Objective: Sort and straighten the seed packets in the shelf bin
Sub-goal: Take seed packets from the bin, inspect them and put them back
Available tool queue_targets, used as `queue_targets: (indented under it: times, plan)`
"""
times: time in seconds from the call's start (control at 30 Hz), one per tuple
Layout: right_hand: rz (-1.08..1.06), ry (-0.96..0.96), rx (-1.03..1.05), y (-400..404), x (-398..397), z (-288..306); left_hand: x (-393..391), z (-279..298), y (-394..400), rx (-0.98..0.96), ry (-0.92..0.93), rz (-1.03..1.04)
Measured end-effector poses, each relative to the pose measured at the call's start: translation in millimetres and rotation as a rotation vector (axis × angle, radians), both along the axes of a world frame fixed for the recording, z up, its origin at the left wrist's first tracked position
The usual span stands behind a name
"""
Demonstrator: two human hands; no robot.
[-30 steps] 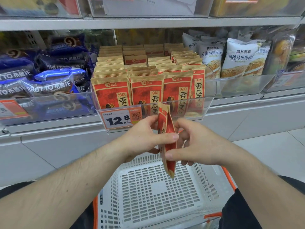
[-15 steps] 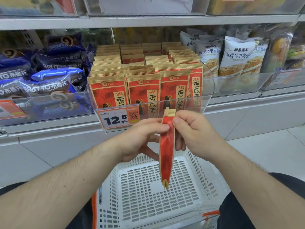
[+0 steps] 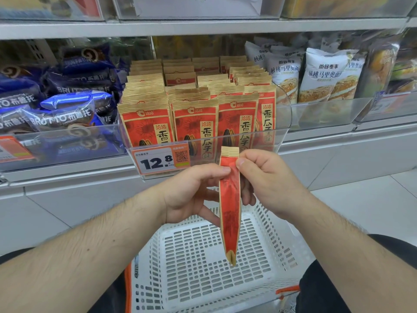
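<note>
Red, tan-edged seed packet; white slotted basket; blue wrappers.

A red seed packet with tan ends hangs upright, edge-on, in front of the clear shelf bin. Inside the bin, matching red-and-tan packets stand upright in rows, faces forward.

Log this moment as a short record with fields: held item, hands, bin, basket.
held item: red seed packet, edge-on to the camera, upright
left hand: pinches the packet near its top
right hand: pinches the same packet near its top
bin: clear shelf bin, rows of matching packets standing inside
basket: white basket below, nothing visible inside
</note>
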State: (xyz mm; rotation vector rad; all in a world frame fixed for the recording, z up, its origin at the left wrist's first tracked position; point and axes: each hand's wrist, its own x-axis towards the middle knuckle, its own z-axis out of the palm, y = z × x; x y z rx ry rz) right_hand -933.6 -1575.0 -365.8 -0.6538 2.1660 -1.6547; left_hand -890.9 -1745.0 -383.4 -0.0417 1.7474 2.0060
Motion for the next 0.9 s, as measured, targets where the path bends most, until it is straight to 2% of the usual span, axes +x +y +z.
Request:
queue_targets:
  times: [0.13,0.23,0.33,0.63,0.9]
  plan:
    - [0.062,-0.041,0.196,8,-6,5,4,-4,8,0.003,-0.181,0.167]
    - [0.261,-0.134,0.468,20,-7,14,5,-10,14,0.075,-0.279,0.254]
    - [0.434,-0.129,0.67,25,-4,19,2,-11,16,0.142,-0.341,0.304]
    - [0.561,-0.18,0.641,31,-6,16,0,-13,15,0.152,-0.364,0.298]
    - [0.584,-0.211,0.614,30,-6,16,0,-13,15,0.168,-0.358,0.268]
